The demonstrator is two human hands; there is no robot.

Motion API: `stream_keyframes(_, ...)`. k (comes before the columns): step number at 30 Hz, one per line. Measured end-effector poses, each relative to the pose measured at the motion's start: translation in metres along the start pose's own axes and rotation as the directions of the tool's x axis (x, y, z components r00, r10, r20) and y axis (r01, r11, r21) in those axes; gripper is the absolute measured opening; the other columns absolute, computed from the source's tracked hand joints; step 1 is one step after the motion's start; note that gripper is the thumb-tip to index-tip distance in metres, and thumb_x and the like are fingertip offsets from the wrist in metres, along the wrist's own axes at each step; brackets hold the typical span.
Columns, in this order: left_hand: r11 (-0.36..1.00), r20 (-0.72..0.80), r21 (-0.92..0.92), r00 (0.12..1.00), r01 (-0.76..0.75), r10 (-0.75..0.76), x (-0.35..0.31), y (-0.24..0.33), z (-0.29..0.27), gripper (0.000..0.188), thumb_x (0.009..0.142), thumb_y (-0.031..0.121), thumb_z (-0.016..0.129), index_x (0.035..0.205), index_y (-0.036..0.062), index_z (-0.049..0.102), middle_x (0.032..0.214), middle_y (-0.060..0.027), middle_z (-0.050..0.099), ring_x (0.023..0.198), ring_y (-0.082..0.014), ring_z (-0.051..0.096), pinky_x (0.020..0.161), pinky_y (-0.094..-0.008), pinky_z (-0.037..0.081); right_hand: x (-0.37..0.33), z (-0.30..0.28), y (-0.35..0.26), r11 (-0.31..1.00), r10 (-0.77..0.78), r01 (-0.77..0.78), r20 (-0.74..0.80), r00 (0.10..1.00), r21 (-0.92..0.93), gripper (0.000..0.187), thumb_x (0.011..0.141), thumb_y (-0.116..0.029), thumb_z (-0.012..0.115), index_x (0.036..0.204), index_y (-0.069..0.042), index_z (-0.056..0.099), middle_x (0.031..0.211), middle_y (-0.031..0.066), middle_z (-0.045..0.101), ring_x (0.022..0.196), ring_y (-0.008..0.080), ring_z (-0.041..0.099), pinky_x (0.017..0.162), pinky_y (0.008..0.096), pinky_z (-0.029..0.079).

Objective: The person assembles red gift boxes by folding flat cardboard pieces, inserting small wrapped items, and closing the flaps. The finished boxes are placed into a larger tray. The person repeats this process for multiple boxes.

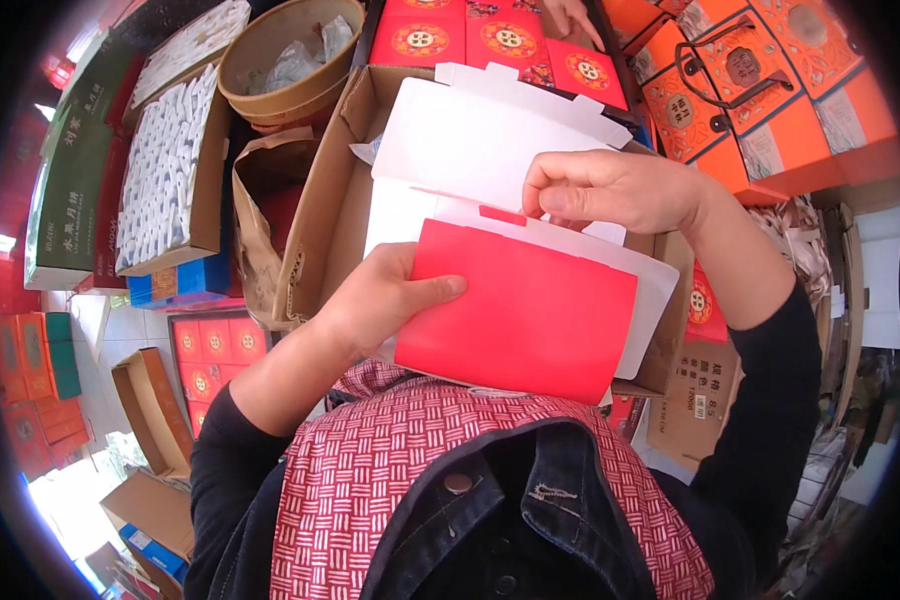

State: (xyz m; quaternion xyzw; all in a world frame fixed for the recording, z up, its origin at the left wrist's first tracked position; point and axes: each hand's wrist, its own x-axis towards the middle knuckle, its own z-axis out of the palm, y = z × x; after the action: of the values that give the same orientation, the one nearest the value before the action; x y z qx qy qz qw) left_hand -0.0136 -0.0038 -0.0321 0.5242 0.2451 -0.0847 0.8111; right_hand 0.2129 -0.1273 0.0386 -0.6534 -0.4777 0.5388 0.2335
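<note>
A partly folded cardboard box, red outside [525,310] and white inside, lies tilted before my chest. My left hand [380,300] grips its left side, the thumb lying flat on the red panel and the other fingers hidden beneath. At the panel's far edge my right hand [620,190] is closed, its thumb and curled index finger pinched at the narrow white flap by a red tab. The white inner panel [480,135], with small tabs along its edge, stretches away from me. Underneath stands an open brown carton [300,240].
Red patterned boxes [420,40] sit beyond the carton, with another person's hand [570,18] over them. Orange gift boxes [710,85] stand far right. On the left are a round tub [280,95] holding clear plastic and a tray of small white packets [170,165].
</note>
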Motion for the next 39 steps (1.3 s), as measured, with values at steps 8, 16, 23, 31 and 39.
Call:
stream_keyframes(8, 0.980, -0.079, -0.100, 0.983, -0.173, 0.166, 0.001, -0.006, 0.003, 0.030, 0.090, 0.007, 0.060, 0.117, -0.0070, 0.055, 0.101, -0.0118, 0.066, 0.088, -0.0142, 0.065, 0.078, -0.0259, 0.054, 0.009, 0.029, 0.002, 0.995, -0.069, 0.055, -0.166, 0.984, -0.083, 0.049, 0.088, -0.016, 0.064, 0.135, -0.009, 0.049, 0.102, 0.0073, 0.063, 0.093, 0.0111, 0.058, 0.082, 0.0267, 0.049)
stream_keyframes(16, 0.969, -0.072, -0.153, 0.980, -0.193, 0.184, -0.008, -0.004, -0.008, 0.028, 0.092, 0.005, 0.058, 0.117, -0.0063, 0.055, 0.102, -0.0121, 0.066, 0.089, -0.0136, 0.065, 0.079, -0.0254, 0.054, 0.017, 0.036, -0.003, 0.946, -0.255, 0.212, -0.161, 0.953, -0.244, 0.049, 0.083, -0.020, 0.066, 0.129, -0.009, 0.055, 0.099, 0.0153, 0.066, 0.093, 0.0261, 0.063, 0.084, 0.0339, 0.049)
stream_keyframes(23, 0.971, -0.094, -0.084, 0.971, -0.226, 0.218, -0.009, -0.008, -0.011, 0.026, 0.091, 0.005, 0.058, 0.114, -0.0064, 0.055, 0.101, -0.0117, 0.067, 0.088, -0.0129, 0.065, 0.077, -0.0246, 0.054, 0.014, 0.052, -0.014, 0.856, -0.319, 0.211, -0.159, 0.934, -0.473, 0.050, 0.083, -0.015, 0.066, 0.132, -0.011, 0.054, 0.104, 0.0121, 0.059, 0.087, 0.0226, 0.061, 0.079, 0.0303, 0.049)
stream_keyframes(31, 0.967, -0.108, -0.096, 0.969, -0.234, 0.224, -0.014, -0.009, -0.013, 0.026, 0.091, 0.005, 0.059, 0.115, -0.0062, 0.054, 0.099, -0.0102, 0.067, 0.087, -0.0114, 0.064, 0.076, -0.0243, 0.054, 0.018, 0.060, -0.014, 0.778, -0.438, 0.234, -0.235, 0.868, -0.583, 0.049, 0.084, -0.022, 0.065, 0.130, -0.009, 0.054, 0.100, 0.0100, 0.058, 0.084, 0.0251, 0.060, 0.072, 0.0337, 0.051)
stream_keyframes(39, 0.962, -0.057, -0.067, 0.964, -0.263, 0.260, -0.019, -0.007, -0.014, 0.029, 0.092, 0.006, 0.059, 0.117, -0.0059, 0.054, 0.103, -0.0119, 0.066, 0.090, -0.0130, 0.064, 0.080, -0.0254, 0.053, 0.020, 0.056, -0.009, 0.861, -0.382, 0.233, -0.273, 0.883, -0.453, 0.046, 0.084, -0.022, 0.065, 0.127, -0.008, 0.057, 0.096, 0.0127, 0.060, 0.084, 0.0266, 0.060, 0.074, 0.0338, 0.049)
